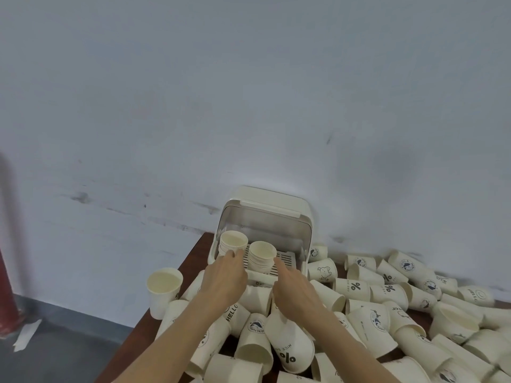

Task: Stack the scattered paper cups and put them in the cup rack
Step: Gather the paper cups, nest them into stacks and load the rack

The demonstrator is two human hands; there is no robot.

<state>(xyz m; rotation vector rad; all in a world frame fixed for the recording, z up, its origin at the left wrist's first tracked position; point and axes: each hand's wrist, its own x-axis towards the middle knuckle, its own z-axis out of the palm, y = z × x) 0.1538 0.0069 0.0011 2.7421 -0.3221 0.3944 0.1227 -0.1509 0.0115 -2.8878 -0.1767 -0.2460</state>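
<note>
Inside cup rack on slatted tray: two stacks upright, side by side. Left hand fingers curled round left cup stack, gripping near base. Right hand fingers extended, tips touching right cup stack. Loose paper cups piled across table in front and right.

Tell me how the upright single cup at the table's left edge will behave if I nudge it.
The single cup looks empty and thin-walled, so probably very light and easily dented. It is narrower at the base and stands at the table edge, so a nudge could tip it to the floor.
</note>
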